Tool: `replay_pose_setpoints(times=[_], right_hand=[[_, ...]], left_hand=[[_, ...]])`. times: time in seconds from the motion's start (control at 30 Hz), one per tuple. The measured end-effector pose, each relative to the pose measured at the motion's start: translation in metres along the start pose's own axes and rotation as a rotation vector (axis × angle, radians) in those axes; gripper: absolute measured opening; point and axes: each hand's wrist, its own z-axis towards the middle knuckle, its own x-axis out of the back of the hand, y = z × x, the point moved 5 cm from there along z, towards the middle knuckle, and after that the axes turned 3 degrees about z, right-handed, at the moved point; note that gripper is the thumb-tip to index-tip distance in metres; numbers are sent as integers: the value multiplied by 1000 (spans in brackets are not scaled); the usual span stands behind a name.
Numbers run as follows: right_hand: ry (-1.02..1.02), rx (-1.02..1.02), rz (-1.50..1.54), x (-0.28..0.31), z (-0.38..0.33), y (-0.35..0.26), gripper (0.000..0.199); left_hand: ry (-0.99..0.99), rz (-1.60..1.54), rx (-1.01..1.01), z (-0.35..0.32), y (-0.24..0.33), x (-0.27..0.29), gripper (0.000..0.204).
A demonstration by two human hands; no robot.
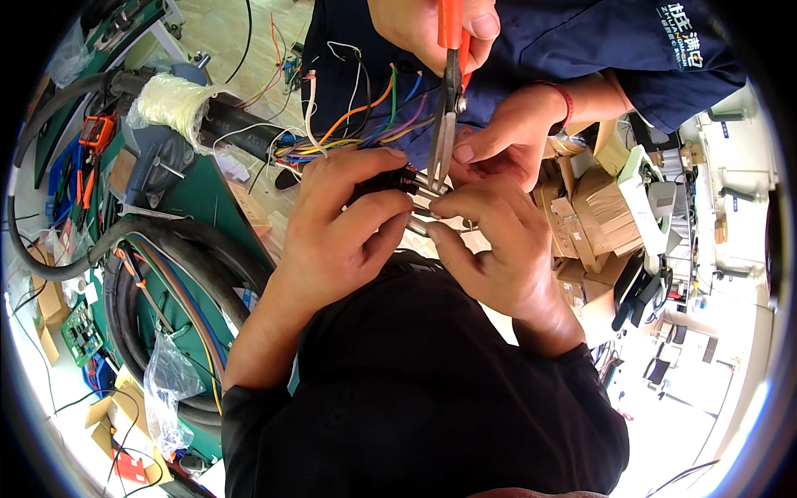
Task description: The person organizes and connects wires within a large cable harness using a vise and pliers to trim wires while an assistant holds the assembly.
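Observation:
My left hand [344, 224] is wrapped round a black cable part [383, 184] from which shiny metal pins [422, 226] stick out to the right. My right hand [506, 241] pinches at the ends of those metal pieces; its fingertips partly hide them. A co-worker's hand [415, 33] grips orange-handled long-nose pliers [448, 108], their jaws pointing down at the metal pieces between my hands. The co-worker's other hand [515, 137] is close beside the jaws. Several loose coloured wires [357, 124] fan out beyond my left hand, some with bare ends.
On the left, a green-topped table [195, 307] bears a thick coiled black cable [124, 307], a clamp [158, 166] with a plastic-wrapped roll [174, 104], a clear plastic bag [170, 390] and a circuit board [81, 334]. Cardboard boxes [602, 207] are stacked at the right.

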Motion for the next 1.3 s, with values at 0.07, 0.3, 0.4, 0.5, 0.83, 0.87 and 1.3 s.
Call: replay_pose_setpoints(times=[0.07, 0.3, 0.4, 0.5, 0.83, 0.87, 1.3], right_hand=[[-14, 7, 1, 1, 1, -1, 28], [36, -15, 29, 1, 1, 0, 25], [23, 23, 9, 1, 0, 0, 21], [33, 23, 13, 2, 1, 0, 19], [74, 51, -8, 2, -1, -1, 18], [78, 51, -7, 2, -1, -1, 18], [254, -111, 26, 24, -54, 3, 12]], left_hand=[[-5, -2, -1, 1, 0, -2, 30], [-16, -8, 3, 2, 1, -1, 30], [-16, -12, 12, 1, 1, 0, 31], [-79, 19, -7, 10, 13, 4, 32], [-39, 64, -1, 7, 6, -3, 28], [-52, 67, -9, 7, 7, -4, 27], [11, -51, 11, 3, -2, -8, 24]])
